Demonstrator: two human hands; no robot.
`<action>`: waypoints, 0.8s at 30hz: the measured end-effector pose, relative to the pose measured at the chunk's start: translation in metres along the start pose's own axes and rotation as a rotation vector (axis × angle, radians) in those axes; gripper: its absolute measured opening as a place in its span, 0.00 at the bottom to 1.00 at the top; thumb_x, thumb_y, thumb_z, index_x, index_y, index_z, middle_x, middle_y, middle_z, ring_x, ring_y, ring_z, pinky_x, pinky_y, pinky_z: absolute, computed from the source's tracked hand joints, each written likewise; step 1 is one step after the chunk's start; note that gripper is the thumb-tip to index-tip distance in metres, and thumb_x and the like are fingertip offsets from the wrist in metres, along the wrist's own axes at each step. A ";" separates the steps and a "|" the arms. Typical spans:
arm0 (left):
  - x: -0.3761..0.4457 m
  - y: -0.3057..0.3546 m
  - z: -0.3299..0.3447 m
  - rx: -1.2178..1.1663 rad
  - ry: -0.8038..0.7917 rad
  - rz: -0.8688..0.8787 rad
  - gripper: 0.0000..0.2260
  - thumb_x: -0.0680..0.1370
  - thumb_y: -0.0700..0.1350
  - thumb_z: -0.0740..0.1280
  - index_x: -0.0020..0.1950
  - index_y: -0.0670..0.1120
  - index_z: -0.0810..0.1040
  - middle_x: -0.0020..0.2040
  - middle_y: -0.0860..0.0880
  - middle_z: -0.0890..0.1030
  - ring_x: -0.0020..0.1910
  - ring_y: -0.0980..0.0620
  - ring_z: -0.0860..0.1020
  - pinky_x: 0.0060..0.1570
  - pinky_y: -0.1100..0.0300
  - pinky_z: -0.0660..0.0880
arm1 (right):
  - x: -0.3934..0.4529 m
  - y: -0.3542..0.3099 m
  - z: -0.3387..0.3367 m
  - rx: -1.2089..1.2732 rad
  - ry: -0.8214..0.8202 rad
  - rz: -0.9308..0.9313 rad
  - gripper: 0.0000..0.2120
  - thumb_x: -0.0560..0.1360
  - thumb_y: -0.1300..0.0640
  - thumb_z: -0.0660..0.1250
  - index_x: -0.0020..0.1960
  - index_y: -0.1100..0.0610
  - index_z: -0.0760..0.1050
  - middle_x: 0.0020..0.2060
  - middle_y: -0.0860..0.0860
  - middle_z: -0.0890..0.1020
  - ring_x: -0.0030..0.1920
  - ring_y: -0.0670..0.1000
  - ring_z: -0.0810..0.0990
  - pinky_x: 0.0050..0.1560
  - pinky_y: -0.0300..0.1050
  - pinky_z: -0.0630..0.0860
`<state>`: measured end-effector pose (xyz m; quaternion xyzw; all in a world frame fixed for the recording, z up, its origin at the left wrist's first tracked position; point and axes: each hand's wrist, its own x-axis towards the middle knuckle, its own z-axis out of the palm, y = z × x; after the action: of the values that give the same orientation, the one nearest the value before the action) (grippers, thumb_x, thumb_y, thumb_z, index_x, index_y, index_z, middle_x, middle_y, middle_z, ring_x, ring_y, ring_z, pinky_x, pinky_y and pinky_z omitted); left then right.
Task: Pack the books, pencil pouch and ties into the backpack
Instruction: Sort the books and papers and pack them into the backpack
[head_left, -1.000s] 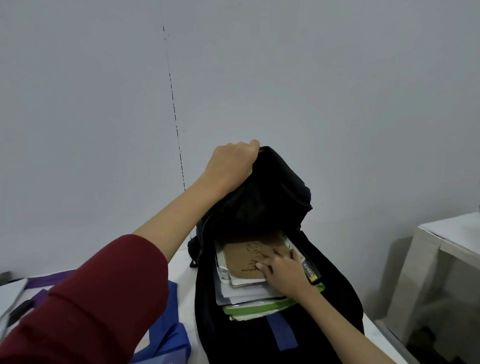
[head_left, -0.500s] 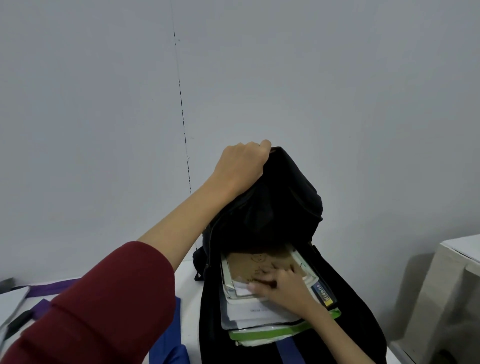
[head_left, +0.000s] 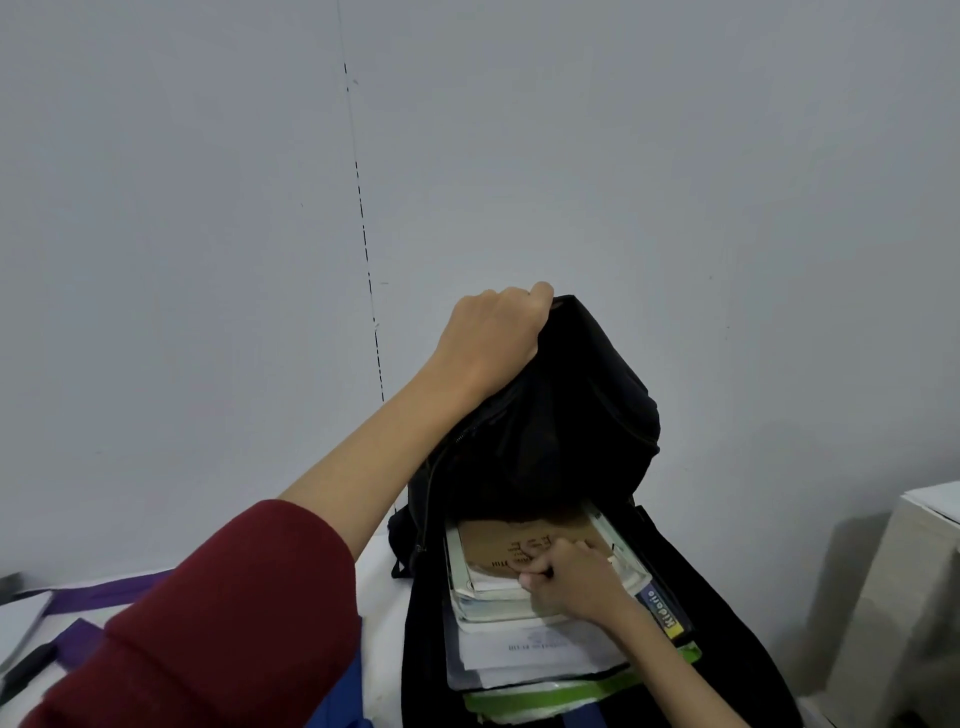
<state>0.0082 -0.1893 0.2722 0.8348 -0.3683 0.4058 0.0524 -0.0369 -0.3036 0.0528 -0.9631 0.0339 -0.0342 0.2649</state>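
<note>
Head view: "Kidorio" label (head_left: 663, 613), books (head_left: 524, 639).

The backpack (head_left: 587, 415) is black. The top book (head_left: 519, 545) is brown with dark letters. Under it are white books (head_left: 540, 649) and one bright green one (head_left: 561, 696). The sleeve (head_left: 208, 623) is dark red. Purple ties (head_left: 98, 597) lie on the white worktop (head_left: 376, 571).

- I read a plain indoor room, perhaps a study: bare grey painted wall (head_left: 675, 182).
- White tabletop (head_left: 371, 582) against it, pale cabinet (head_left: 904, 587) at its right.
</note>
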 end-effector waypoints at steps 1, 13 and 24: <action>-0.001 0.001 0.000 0.007 -0.004 0.007 0.05 0.76 0.35 0.55 0.43 0.43 0.62 0.29 0.50 0.60 0.25 0.50 0.56 0.26 0.57 0.49 | 0.003 -0.001 0.003 -0.031 0.047 0.010 0.13 0.77 0.55 0.62 0.52 0.42 0.82 0.65 0.48 0.75 0.68 0.51 0.70 0.71 0.45 0.59; -0.007 -0.006 0.000 0.035 -0.049 0.044 0.04 0.76 0.35 0.55 0.43 0.43 0.61 0.29 0.49 0.61 0.25 0.50 0.57 0.26 0.57 0.51 | -0.017 0.004 0.019 -0.218 0.316 -0.053 0.13 0.78 0.48 0.60 0.55 0.46 0.81 0.50 0.44 0.84 0.58 0.47 0.76 0.70 0.47 0.58; -0.083 0.016 0.010 -0.193 -0.188 0.047 0.10 0.81 0.45 0.54 0.53 0.41 0.72 0.41 0.43 0.78 0.40 0.41 0.75 0.34 0.56 0.63 | -0.094 -0.038 -0.033 -0.106 1.307 -0.502 0.07 0.71 0.62 0.66 0.36 0.61 0.80 0.34 0.51 0.81 0.38 0.51 0.75 0.43 0.44 0.68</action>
<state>-0.0291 -0.1570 0.2028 0.8514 -0.4284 0.2894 0.0884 -0.1316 -0.2800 0.0965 -0.7357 -0.0355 -0.6644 0.1269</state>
